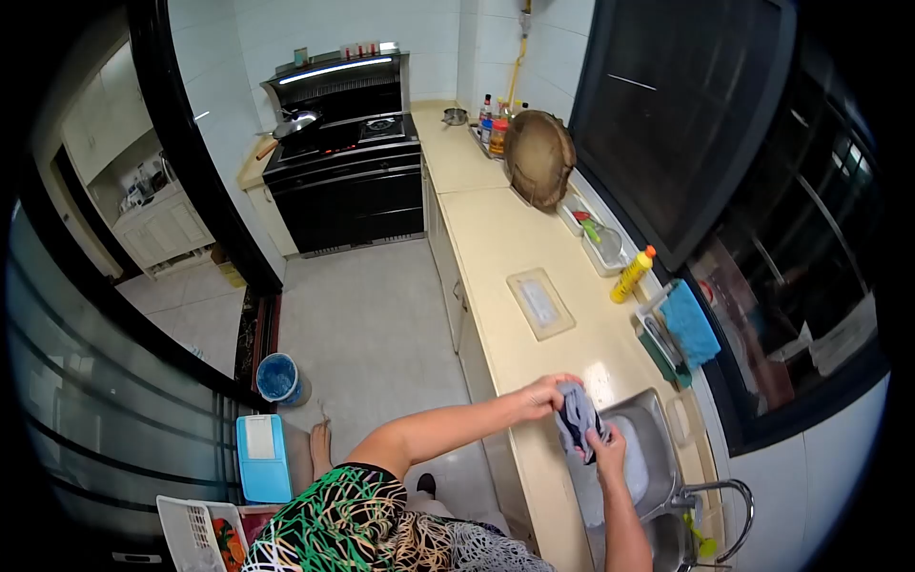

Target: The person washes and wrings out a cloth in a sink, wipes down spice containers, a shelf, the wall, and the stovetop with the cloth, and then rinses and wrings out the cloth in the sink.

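Note:
A bunched grey and dark cloth (576, 418) is stretched between my two hands over the near edge of the metal sink (660, 419). My left hand (543, 397) grips its upper end, fingers closed. Lower down, my right hand (608, 450) pinches the other side of the cloth. Beneath lies something whitish in the sink, water or suds; I cannot tell which. A curved faucet (739, 510) stands at the sink's right side.
Along the counter (477, 229) are a pale rectangular board or tray (540, 303), a yellow bottle (633, 275), a blue cloth (690, 324) on a rack and a round wooden board (539, 160). A stove (343, 162) stands at the back; a bucket (278, 378) is on the floor.

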Demonstrator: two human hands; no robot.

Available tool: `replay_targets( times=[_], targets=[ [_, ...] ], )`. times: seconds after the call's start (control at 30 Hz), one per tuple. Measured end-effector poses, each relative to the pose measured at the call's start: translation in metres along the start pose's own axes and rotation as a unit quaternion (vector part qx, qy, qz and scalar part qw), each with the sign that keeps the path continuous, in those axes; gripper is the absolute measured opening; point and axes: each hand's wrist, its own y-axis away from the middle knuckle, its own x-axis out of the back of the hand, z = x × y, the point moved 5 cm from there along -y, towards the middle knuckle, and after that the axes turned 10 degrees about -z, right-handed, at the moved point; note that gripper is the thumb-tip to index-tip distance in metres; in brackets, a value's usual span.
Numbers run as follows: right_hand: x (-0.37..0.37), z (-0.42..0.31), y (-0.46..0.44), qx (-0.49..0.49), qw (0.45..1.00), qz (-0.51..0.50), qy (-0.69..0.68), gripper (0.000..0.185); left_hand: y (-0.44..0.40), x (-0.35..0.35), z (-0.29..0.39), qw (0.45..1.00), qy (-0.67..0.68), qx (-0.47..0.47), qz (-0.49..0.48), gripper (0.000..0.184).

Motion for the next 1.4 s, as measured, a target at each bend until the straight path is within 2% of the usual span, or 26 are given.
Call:
replay_targets(
  times=[0.03,0.07,0.13,0.2,0.27,0.3,0.4,0.43,0.5,0.53,0.57,0.63,0.67,0.7,0.77,0.8,0.87,0.9,0.97,1.0,1.03,1.13,1.2,1.3,1.37,1.4],
  targets=[
    [-0.019,0.004,-0.016,-0.113,0.961,-0.044,-0.249,0.025,0.007,-0.005,0.034,0.994,0.052,-0.066,-0.069,0.064],
    [-0.035,-0.011,-0.033,-0.079,0.964,-0.062,-0.246,0.024,0.018,-0.013,0.064,0.993,0.052,-0.072,-0.071,0.064],
    [-0.061,-0.034,-0.064,-0.059,0.974,-0.051,-0.214,0.021,0.035,-0.020,0.108,0.979,0.176,-0.089,-0.044,0.055],
    [-0.079,-0.033,-0.098,-0.053,0.977,-0.036,-0.202,0.021,0.020,0.020,0.114,0.985,0.146,-0.093,-0.027,0.049],
    [-0.091,-0.052,-0.136,0.080,0.996,0.005,0.044,0.021,0.013,0.050,0.134,0.994,0.053,-0.098,0.023,0.037],
    [-0.098,-0.060,-0.150,0.082,0.996,0.005,0.042,0.021,0.011,0.061,0.150,0.994,0.050,-0.098,0.024,0.037],
    [-0.111,-0.099,-0.193,0.134,0.966,0.032,0.220,0.028,0.008,0.084,0.213,0.990,-0.088,-0.107,0.005,0.036],
    [-0.111,-0.104,-0.214,0.138,0.965,0.034,0.221,0.028,0.008,0.086,0.236,0.990,-0.091,-0.110,0.003,0.036],
    [-0.111,-0.108,-0.259,0.182,0.949,0.080,0.244,0.032,0.014,0.085,0.282,0.966,-0.242,-0.083,-0.030,0.040],
    [-0.112,-0.103,-0.286,0.184,0.959,0.082,0.200,0.039,0.016,0.089,0.305,0.932,-0.354,-0.081,-0.021,0.040],
    [-0.115,-0.110,-0.306,0.185,0.959,0.078,0.201,0.039,0.016,0.104,0.323,0.932,-0.352,-0.084,-0.018,0.040],
    [-0.129,-0.113,-0.355,0.038,0.999,0.027,-0.001,0.047,0.020,0.133,0.359,0.879,-0.457,-0.099,-0.090,0.038],
    [-0.137,-0.114,-0.378,-0.006,0.996,-0.010,-0.094,0.048,0.024,0.142,0.376,0.875,-0.472,-0.099,-0.045,0.036],
    [-0.144,-0.118,-0.399,-0.052,0.981,-0.044,-0.184,0.049,0.030,0.147,0.388,0.879,-0.466,-0.095,-0.043,0.036],
    [-0.162,-0.169,-0.420,-0.038,0.963,-0.098,-0.249,0.048,0.042,0.168,0.423,0.903,-0.408,-0.124,0.051,0.034],
    [-0.169,-0.194,-0.427,-0.039,0.952,-0.104,-0.287,0.047,0.042,0.181,0.432,0.905,-0.405,-0.123,0.048,0.034],
    [-0.183,-0.214,-0.463,-0.023,0.930,-0.107,-0.352,0.045,0.044,0.215,0.461,0.868,-0.462,-0.158,0.092,0.034],
    [-0.192,-0.230,-0.475,-0.004,0.925,-0.071,-0.374,0.044,0.045,0.231,0.476,0.869,-0.462,-0.155,0.089,0.034],
    [-0.214,-0.251,-0.497,0.008,0.911,-0.127,-0.392,0.044,0.053,0.259,0.506,0.662,-0.706,-0.156,0.195,0.041],
    [-0.227,-0.257,-0.508,0.020,0.890,-0.157,-0.428,0.040,0.054,0.275,0.518,0.648,-0.720,-0.147,0.200,0.047],
    [-0.233,-0.254,-0.514,0.018,0.891,-0.150,-0.428,0.040,0.055,0.288,0.523,0.652,-0.719,-0.144,0.194,0.047],
    [-0.268,-0.271,-0.540,-0.008,0.929,-0.258,-0.264,0.032,0.058,0.316,0.571,0.531,-0.802,-0.159,0.223,0.054],
    [-0.281,-0.281,-0.563,-0.023,0.934,-0.253,-0.250,0.022,0.060,0.323,0.610,0.525,-0.807,-0.134,0.234,0.056],
    [-0.298,-0.314,-0.593,0.008,0.951,-0.232,-0.204,0.020,0.051,0.344,0.670,0.511,-0.818,-0.116,0.239,0.061],
    [-0.314,-0.321,-0.608,0.010,0.965,-0.205,-0.166,0.023,0.042,0.350,0.692,0.405,-0.872,-0.200,0.190,0.067],
    [-0.322,-0.328,-0.619,0.066,0.977,-0.194,-0.064,0.026,0.033,0.361,0.696,0.428,-0.883,-0.116,0.150,0.072]
  ],
)
